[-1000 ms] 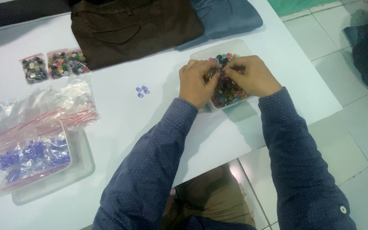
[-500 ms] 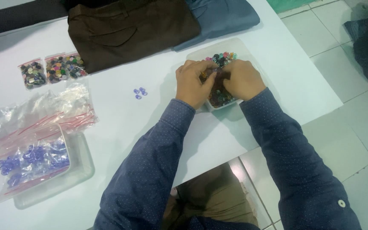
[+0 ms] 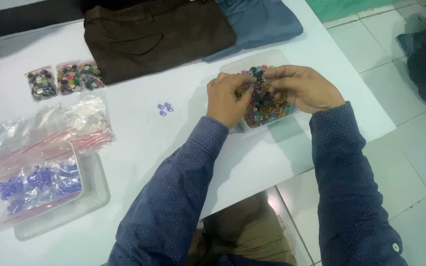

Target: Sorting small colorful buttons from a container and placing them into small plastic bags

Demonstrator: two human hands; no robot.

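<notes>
A clear plastic container (image 3: 274,55) near the table's right edge is full of small multicoloured buttons (image 3: 268,104). Both of my hands are in it. My left hand (image 3: 227,98) is curled at the container's left side, with its fingertips dug into the pile. My right hand (image 3: 305,88) lies over the right side, its fingers pointing left and touching the buttons near the left fingertips. The frame does not show whether either hand pinches a button. Three small purple buttons (image 3: 164,108) lie loose on the white table (image 3: 183,148), left of my left hand.
At the left, a clear tray (image 3: 92,197) holds a bag of purple buttons (image 3: 38,181), and empty zip bags (image 3: 70,123) are piled behind it. Three small bags of mixed buttons (image 3: 69,78) lie further back. Folded brown trousers (image 3: 154,34) and blue trousers (image 3: 260,22) lie at the back. Tiled floor (image 3: 400,98) is to the right.
My fingers keep shifting in the button pile, and both hands stay over the container. The view has drifted slightly.
</notes>
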